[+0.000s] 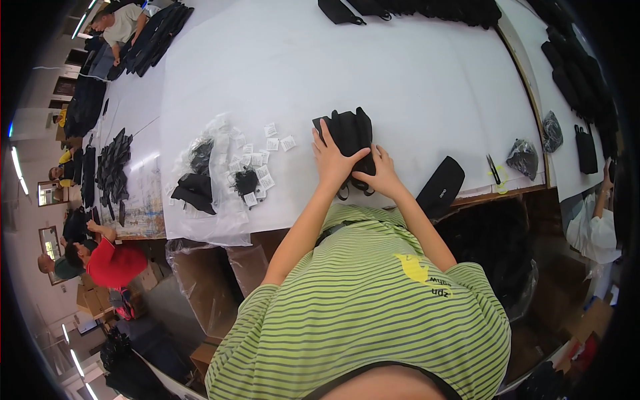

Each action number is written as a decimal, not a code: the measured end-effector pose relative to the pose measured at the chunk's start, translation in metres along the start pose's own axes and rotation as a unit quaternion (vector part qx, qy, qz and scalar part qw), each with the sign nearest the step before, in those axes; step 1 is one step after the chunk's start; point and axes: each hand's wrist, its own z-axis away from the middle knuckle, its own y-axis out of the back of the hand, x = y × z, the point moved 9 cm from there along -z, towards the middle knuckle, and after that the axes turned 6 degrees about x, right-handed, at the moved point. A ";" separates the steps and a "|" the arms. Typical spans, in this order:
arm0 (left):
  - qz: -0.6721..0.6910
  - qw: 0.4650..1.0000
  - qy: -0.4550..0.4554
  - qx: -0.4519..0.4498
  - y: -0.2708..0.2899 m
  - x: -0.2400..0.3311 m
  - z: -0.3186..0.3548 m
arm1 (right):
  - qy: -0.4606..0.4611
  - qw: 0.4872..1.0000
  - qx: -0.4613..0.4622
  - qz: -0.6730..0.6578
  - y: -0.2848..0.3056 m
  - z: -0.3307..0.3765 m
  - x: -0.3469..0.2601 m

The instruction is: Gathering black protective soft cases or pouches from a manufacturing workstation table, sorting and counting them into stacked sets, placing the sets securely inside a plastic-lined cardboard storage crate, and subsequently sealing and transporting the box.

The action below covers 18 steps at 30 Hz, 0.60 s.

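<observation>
A bundle of several black fabric pouches (347, 133) stands on the white table just in front of me, with thin cords showing at its near side. My left hand (331, 160) lies along the bundle's left side, fingers stretched upward and thumb across its front. From the right, my right hand (381, 172) presses in with bent fingers, its thumb close to the left one. Both hands hold the bundle between them. A single flat black pouch (441, 187) rests to the right, at the table's near edge.
Left of me, small white tags (257, 160) lie scattered beside clear plastic bags (217, 157), a black cord bundle (246, 181) and black fabric (194, 193). Scissors (493, 169) and a bagged dark bundle (523, 159) sit to the right. Black pouches (433, 8) line the far edge. Co-workers (117, 260) are around.
</observation>
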 end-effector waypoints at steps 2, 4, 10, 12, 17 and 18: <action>-0.037 0.999 -0.017 -0.020 -0.007 0.007 0.002 | 0.005 1.000 -0.002 0.005 0.014 0.014 0.000; -0.031 0.999 -0.036 0.025 -0.005 -0.002 0.001 | 0.011 0.992 0.016 0.127 0.041 0.031 -0.001; -0.031 0.999 -0.018 -0.002 -0.005 0.003 0.002 | -0.235 0.871 0.377 0.210 0.166 0.125 0.096; -0.049 0.999 -0.016 -0.008 -0.007 0.005 0.002 | -0.335 0.889 0.311 0.040 0.153 0.146 0.149; -0.004 1.000 -0.020 -0.008 -0.009 0.006 0.002 | -0.289 0.909 0.294 -0.066 0.120 0.148 0.159; -0.007 1.000 -0.019 -0.009 -0.008 0.006 0.002 | -0.266 0.907 0.317 -0.083 0.123 0.141 0.145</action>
